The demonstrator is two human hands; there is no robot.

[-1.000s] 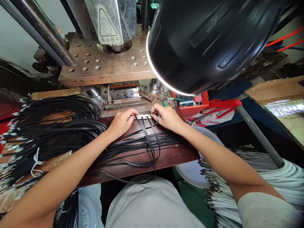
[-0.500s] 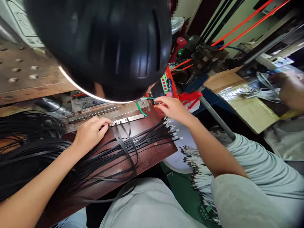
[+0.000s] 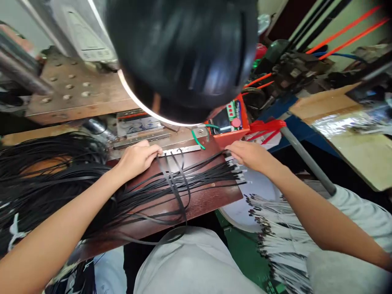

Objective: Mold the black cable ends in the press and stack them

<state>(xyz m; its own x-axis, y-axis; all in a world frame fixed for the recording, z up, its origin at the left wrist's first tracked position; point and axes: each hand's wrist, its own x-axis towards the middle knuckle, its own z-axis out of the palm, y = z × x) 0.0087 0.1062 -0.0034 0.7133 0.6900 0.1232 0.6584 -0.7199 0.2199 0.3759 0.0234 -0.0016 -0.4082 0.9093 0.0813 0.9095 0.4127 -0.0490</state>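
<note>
My left hand [image 3: 137,159] rests with curled fingers on the ends of looped black flat cables [image 3: 176,183], pressing them against a small metal fixture strip [image 3: 180,150] at the press's base. My right hand [image 3: 249,155] reaches to the tips of a spread bundle of black cables [image 3: 214,173] at the right edge of the brown work board [image 3: 196,202], fingers curled over their metal-tipped ends. A black lamp shade [image 3: 183,57] hangs above and hides part of the press.
A large heap of black cables [image 3: 45,175] lies at left. An orange control box [image 3: 231,122] with a red button stands behind my right hand. White cables [image 3: 275,237] hang over a white bucket [image 3: 245,204]. Cardboard tray [image 3: 352,134] at right; a grey rod [image 3: 306,161] slants nearby.
My right hand left the fixture strip, reached toward the orange box, then came down onto the cable tips at the board's right edge. My left hand stayed on the looped cables. The camera swung right.
</note>
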